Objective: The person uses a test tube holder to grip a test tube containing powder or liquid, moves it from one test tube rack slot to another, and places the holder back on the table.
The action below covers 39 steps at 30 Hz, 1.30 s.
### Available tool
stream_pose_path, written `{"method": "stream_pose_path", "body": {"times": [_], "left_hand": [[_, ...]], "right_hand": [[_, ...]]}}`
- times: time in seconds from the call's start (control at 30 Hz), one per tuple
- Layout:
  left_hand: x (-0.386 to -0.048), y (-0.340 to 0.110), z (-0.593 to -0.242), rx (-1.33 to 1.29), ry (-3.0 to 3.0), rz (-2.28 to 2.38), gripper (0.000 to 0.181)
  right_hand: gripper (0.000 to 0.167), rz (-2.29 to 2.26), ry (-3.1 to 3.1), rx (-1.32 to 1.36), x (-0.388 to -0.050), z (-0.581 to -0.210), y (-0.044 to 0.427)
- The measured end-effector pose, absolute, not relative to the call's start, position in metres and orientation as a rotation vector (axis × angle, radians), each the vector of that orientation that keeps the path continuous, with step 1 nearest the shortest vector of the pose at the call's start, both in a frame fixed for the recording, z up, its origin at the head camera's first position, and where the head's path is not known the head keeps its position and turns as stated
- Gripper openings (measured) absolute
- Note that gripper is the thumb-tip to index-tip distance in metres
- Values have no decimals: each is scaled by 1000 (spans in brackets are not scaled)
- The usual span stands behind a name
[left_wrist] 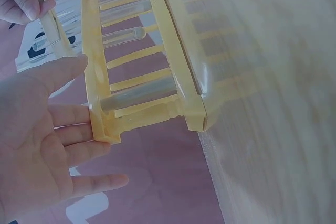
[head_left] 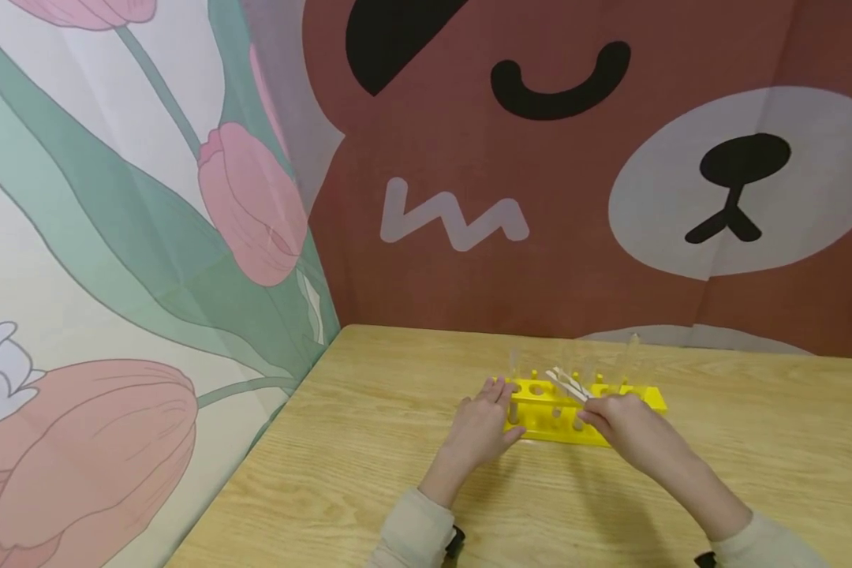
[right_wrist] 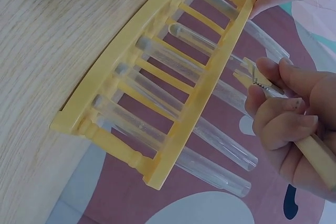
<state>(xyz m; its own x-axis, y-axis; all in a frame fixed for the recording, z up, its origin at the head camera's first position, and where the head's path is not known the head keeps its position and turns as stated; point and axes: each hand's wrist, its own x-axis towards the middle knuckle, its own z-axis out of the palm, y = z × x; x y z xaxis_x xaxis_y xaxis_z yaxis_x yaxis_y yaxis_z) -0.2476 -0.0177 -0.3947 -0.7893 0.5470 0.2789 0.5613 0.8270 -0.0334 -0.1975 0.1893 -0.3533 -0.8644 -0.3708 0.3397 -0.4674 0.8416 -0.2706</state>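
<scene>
A yellow test tube rack stands on the table with several clear test tubes in it. My left hand rests against the rack's left end, fingers fairly straight and touching its upper plate. My right hand grips a wooden test tube clamp with a metal spring, above the rack's front. In the right wrist view, the clamp's jaws lie at the upper part of one test tube. That tube's rounded bottom sits higher than the others; whether the jaws hold it is unclear.
The wooden table reaches back to a brown bear-print backdrop. A tulip-print cloth hangs along its left side. The rack has yellow pegs between its tubes.
</scene>
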Motion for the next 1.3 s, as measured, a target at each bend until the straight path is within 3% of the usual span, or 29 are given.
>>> {"method": "stream_pose_path", "body": {"times": [1.3], "left_hand": [[-246, -16, -392, -829, -2741, -75, 60]], "right_hand": [[20, 482, -2836, 605, -200, -354, 186]]}}
